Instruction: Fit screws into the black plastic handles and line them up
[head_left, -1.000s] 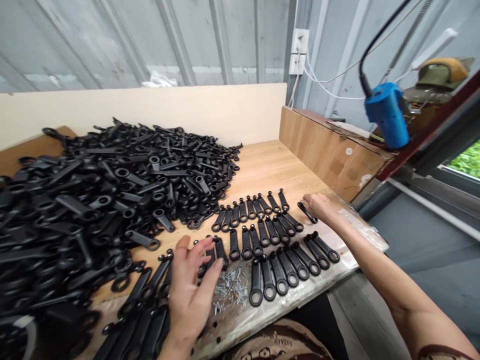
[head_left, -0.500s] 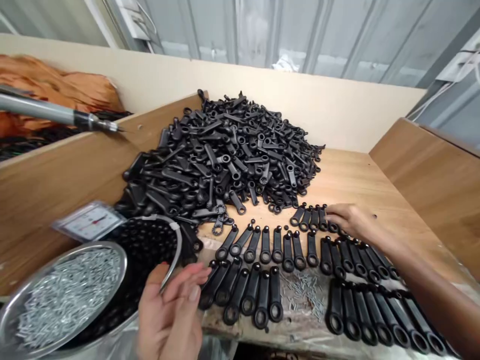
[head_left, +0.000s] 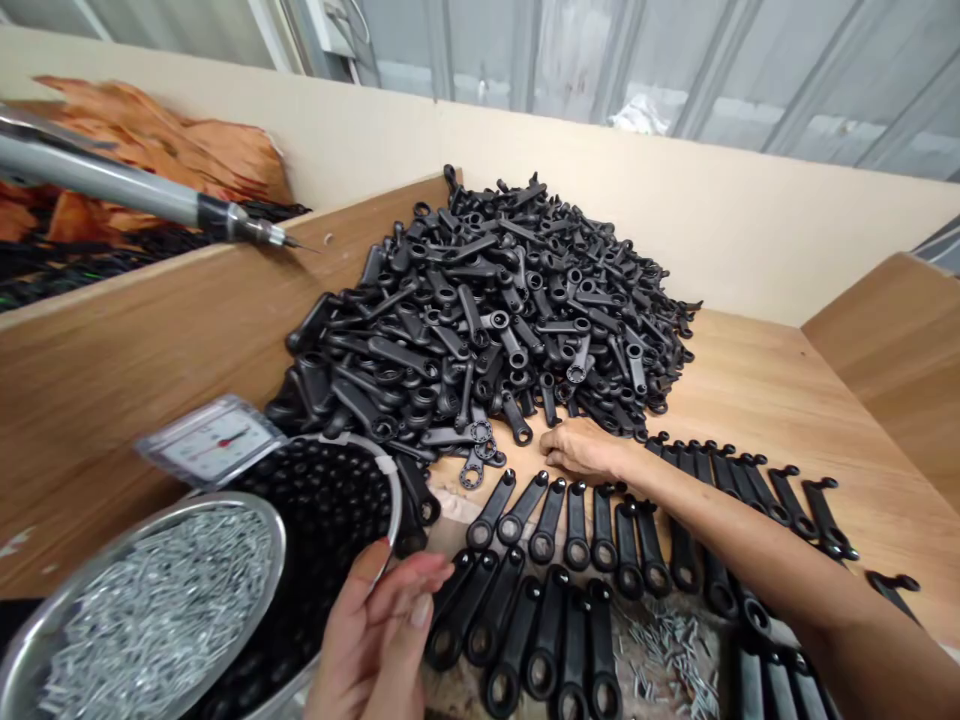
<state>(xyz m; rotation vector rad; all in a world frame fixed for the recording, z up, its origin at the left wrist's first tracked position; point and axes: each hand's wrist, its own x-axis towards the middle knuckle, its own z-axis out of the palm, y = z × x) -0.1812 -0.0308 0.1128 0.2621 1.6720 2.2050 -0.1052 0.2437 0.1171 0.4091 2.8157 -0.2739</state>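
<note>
My right hand (head_left: pixel 581 450) lies palm down at the foot of a large heap of black moulded ring-ended levers (head_left: pixel 487 310), with its fingertips nearest the heap and nothing visible in it. Rows of the same levers (head_left: pixel 555 530) stand side by side beneath that arm. My left hand (head_left: pixel 382 630) is raised at the bottom of the view with its fingers apart, just beside the rim of a bowl of round black pieces (head_left: pixel 319 490). I see nothing in it. A steel bowl of silver screws (head_left: pixel 157 610) sits left of it.
A small dial scale (head_left: pixel 214 440) sits behind the bowls. A grey electric screwdriver (head_left: pixel 127 180) hangs at upper left over a wooden partition (head_left: pixel 112 400). Loose silver screws (head_left: pixel 667 650) lie among the rows on the wooden bench (head_left: pixel 757 380).
My view has swung left, bringing the bowls in. My right hand has moved from the lever rows to the heap's foot. My left hand has lifted off the rows to the bowl rim.
</note>
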